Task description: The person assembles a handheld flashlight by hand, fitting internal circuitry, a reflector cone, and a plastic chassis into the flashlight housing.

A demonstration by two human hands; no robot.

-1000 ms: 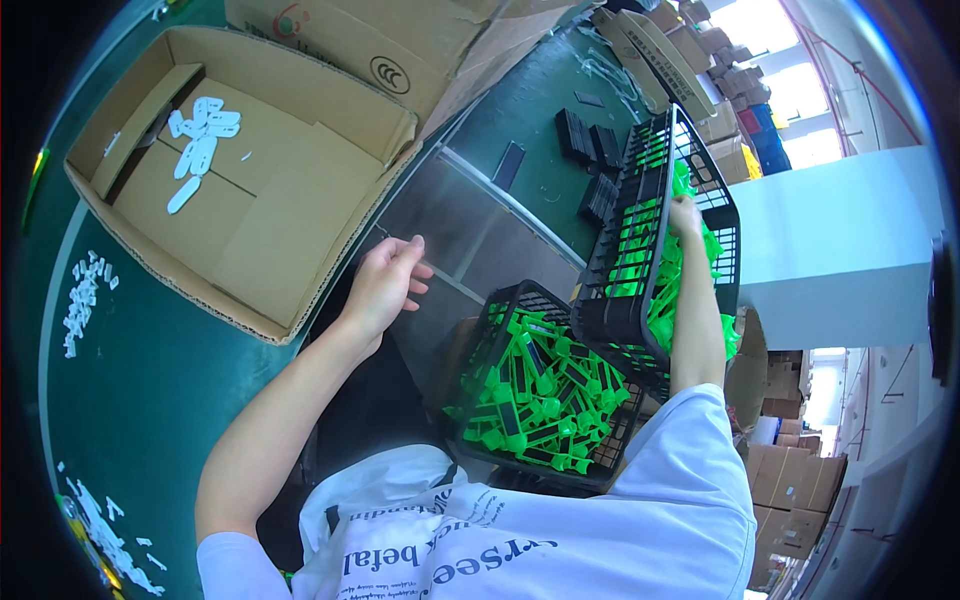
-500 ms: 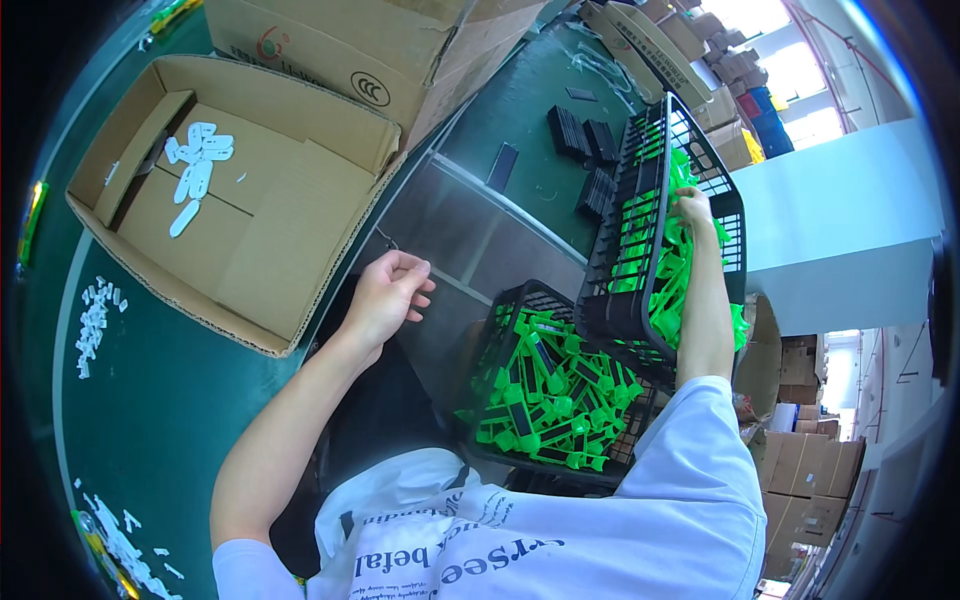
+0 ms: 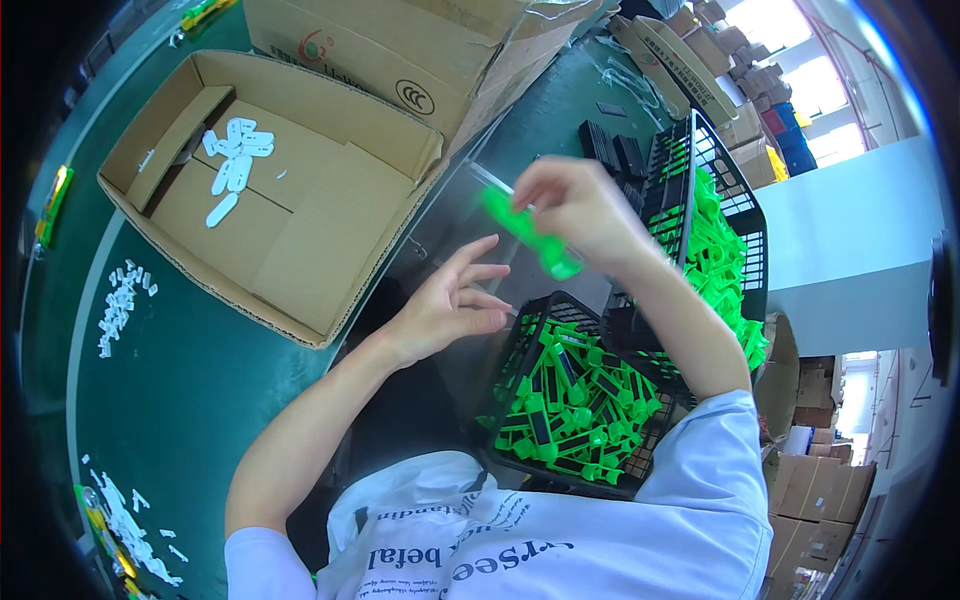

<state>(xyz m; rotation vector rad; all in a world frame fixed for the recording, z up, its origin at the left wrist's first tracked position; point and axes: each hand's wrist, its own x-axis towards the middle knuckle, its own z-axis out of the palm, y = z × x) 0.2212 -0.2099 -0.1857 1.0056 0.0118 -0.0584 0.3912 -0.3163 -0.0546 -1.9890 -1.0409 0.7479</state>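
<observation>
Blurred by motion, a bright green plastic part hangs from my right hand, pinched between thumb and fingers. To its left, my left hand is empty, fingers spread toward the green part but apart from it. At the right, an upper black plastic basket holds a heap of loose green parts. Beneath my right forearm, a lower black basket is filled with green parts bearing dark strips.
An open cardboard box with several white oval pieces stands on the green table at left. Small white pieces lie beside it. Stacked black strips sit at the back, near the upper basket. A larger carton stands behind.
My right hand has come out of the upper basket, moving left with a green part in it. My left hand has shifted slightly right, and its curled fingers have spread.
</observation>
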